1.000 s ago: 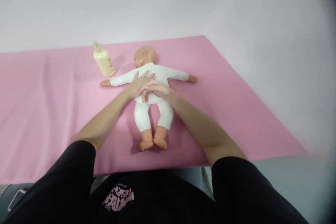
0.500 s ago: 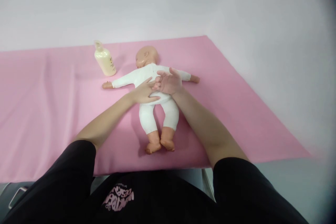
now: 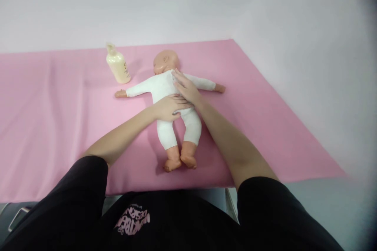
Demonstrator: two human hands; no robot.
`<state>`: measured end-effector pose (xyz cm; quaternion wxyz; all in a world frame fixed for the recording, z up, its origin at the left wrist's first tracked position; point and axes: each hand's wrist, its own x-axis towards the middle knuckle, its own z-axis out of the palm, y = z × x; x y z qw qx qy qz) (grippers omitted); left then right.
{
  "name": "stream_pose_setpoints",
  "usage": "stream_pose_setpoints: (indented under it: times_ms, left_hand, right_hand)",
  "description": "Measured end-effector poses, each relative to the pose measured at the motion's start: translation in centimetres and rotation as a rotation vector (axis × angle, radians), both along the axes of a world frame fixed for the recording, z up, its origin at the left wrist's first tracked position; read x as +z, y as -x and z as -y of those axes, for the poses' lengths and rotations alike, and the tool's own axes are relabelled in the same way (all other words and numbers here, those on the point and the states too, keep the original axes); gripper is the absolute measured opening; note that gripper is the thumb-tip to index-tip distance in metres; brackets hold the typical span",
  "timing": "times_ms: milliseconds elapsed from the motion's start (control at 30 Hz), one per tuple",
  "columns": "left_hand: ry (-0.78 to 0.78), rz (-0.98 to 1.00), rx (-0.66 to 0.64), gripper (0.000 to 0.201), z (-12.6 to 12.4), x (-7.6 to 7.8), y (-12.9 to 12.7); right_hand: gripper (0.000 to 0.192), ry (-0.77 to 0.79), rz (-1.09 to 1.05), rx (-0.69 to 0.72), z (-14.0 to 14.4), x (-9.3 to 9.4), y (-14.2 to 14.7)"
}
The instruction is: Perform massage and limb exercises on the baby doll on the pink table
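A baby doll (image 3: 160,85) in a white suit lies face down, its head turned to the left and its arms spread wide. Across its lower back rests my left hand (image 3: 171,106), flat with the fingers stretched to the right. My right hand (image 3: 187,88) lies on the right side of the doll's upper back, fingers extended toward the neck. Neither hand grasps anything. The doll's bare feet point toward me.
A pale yellow pump bottle (image 3: 118,66) stands left of the doll's head. Pink cloth (image 3: 253,125) covers the table, with its front edge close to my body. A pale wall (image 3: 188,4) rises behind. At lower left is a metal handle (image 3: 17,217).
My right hand has turned from palm up to palm down and now lies on the doll's upper back. My left hand has slid slightly right over the lower back.
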<state>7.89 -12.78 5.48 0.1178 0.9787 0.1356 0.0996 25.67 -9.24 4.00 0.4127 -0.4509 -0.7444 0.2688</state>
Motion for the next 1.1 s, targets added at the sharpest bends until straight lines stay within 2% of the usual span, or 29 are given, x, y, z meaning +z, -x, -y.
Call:
stream_pose_setpoints:
  times_ms: [67, 167, 233, 300, 367, 500, 667, 867, 1100]
  left_hand:
    - [0.028, 0.057, -0.016, 0.056, -0.6, -0.3, 0.1]
    - [0.114, 0.183, -0.039, 0.045, -1.5, -1.0, 0.3]
    - [0.198, 0.274, -0.03, 0.048, -2.0, -1.5, 0.5]
    - [0.243, 0.368, 0.054, 0.056, -2.3, -1.9, 0.9]
    - [0.197, 0.443, 0.183, 0.061, -2.7, -2.2, 1.4]
    - [0.033, 0.401, 0.409, 0.061, -3.9, -2.6, 2.6]
    - [-0.013, 0.263, 0.636, 0.059, -5.0, -3.1, 3.5]
    - [-0.038, 0.266, 0.908, 0.068, -6.2, -3.9, 4.7]
    - [-0.135, 0.11, 1.114, 0.065, -6.8, -3.1, 6.0]
  right_hand:
    - [0.069, 0.02, 0.15, 0.012, -0.4, -0.1, -0.4]
    - [0.074, 0.022, 0.328, 0.12, -0.7, -0.1, -1.2]
    - [0.077, 0.02, 0.385, 0.181, -0.8, -0.1, -1.6]
    - [0.078, 0.014, 0.402, 0.188, -0.9, -0.3, -1.9]
    - [0.076, 0.012, 0.404, 0.17, -1.1, -0.7, -2.0]
    - [0.074, 0.037, 0.411, 0.054, -1.9, -1.8, -2.3]
    - [0.075, 0.105, 0.484, -0.154, -2.9, -2.6, -3.5]
    - [0.065, 0.068, 0.64, -0.376, -2.4, -2.3, -5.2]
    - [0.059, 0.044, 0.709, -0.468, -2.2, -2.6, -6.7]
